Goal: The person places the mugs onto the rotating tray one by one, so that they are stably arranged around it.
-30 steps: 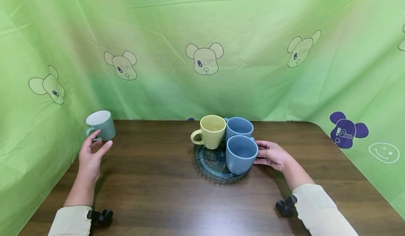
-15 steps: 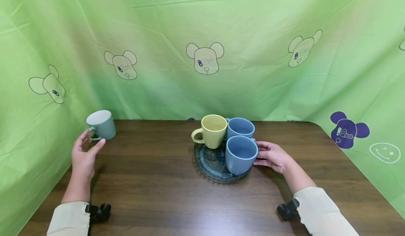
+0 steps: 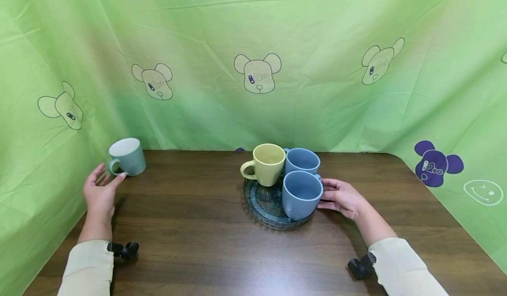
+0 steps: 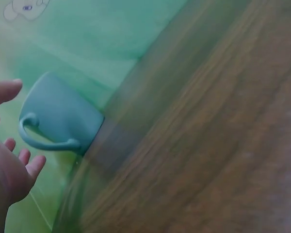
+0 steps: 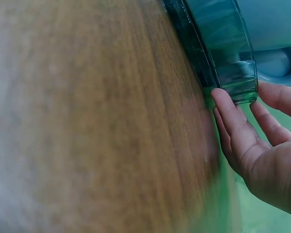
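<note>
A teal mug (image 3: 132,157) with a white inside stands at the far left of the table, its handle facing left. My left hand (image 3: 99,194) reaches beside that handle with fingers spread; in the left wrist view they look apart from the mug. A round glass dish (image 3: 269,201) bears a yellow mug (image 3: 269,166) and two blue mugs, one at the back (image 3: 303,159) and one in front (image 3: 302,197). The fairly straight fingers of my right hand (image 3: 342,197) touch the dish's right side (image 5: 228,53), near the front mug's handle.
The brown wooden table (image 3: 190,225) reaches back to a green curtain (image 3: 206,120) with printed bear heads. The curtain also runs along the left and right sides. Both wrists wear black camera mounts, one on the left (image 3: 124,250) and one on the right (image 3: 361,266).
My left hand has shifted left, from over the teal mug's handle to beside it. The right hand stays almost still at the dish, and the mugs have not visibly moved.
</note>
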Demonstrator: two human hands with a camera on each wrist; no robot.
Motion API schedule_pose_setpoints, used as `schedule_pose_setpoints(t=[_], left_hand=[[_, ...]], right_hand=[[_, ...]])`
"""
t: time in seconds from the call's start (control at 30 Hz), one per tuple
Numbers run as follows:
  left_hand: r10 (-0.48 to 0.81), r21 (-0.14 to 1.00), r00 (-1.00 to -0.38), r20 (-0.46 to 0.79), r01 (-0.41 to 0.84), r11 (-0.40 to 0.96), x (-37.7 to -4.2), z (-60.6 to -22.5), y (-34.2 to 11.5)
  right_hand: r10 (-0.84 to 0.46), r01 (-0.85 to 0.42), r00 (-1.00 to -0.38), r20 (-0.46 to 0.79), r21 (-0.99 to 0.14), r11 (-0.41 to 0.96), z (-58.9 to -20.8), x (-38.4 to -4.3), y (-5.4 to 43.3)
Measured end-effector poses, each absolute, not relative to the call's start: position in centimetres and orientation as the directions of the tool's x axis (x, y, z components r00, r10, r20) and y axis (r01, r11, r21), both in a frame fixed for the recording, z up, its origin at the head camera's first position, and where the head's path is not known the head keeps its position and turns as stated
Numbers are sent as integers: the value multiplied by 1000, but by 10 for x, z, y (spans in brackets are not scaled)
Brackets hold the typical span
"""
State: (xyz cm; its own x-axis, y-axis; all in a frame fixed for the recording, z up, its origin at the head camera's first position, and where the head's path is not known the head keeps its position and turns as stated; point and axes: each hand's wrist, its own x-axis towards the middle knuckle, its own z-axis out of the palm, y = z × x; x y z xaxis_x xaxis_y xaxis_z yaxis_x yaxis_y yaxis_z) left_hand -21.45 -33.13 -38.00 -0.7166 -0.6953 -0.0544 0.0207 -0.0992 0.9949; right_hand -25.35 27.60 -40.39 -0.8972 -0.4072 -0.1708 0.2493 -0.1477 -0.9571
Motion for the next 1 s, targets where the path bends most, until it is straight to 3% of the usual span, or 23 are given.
schedule_pose_setpoints(t=[0.4, 0.63, 1.0], left_hand=[[-694, 993, -710, -116, -103, -61, -229, -387, -346], [-708, 994, -698, -107, -86, -65, -235, -390, -350], [-749, 937, -661, 46, -232, 262, -242, -393, -354]], right_hand=[[-403, 248, -899, -173, -958, -142, -404, -252, 276], [-416, 259, -892, -175, -954, -153, -404, -253, 277], [-410, 257, -894, -181, -957, -138, -404, -253, 277]])
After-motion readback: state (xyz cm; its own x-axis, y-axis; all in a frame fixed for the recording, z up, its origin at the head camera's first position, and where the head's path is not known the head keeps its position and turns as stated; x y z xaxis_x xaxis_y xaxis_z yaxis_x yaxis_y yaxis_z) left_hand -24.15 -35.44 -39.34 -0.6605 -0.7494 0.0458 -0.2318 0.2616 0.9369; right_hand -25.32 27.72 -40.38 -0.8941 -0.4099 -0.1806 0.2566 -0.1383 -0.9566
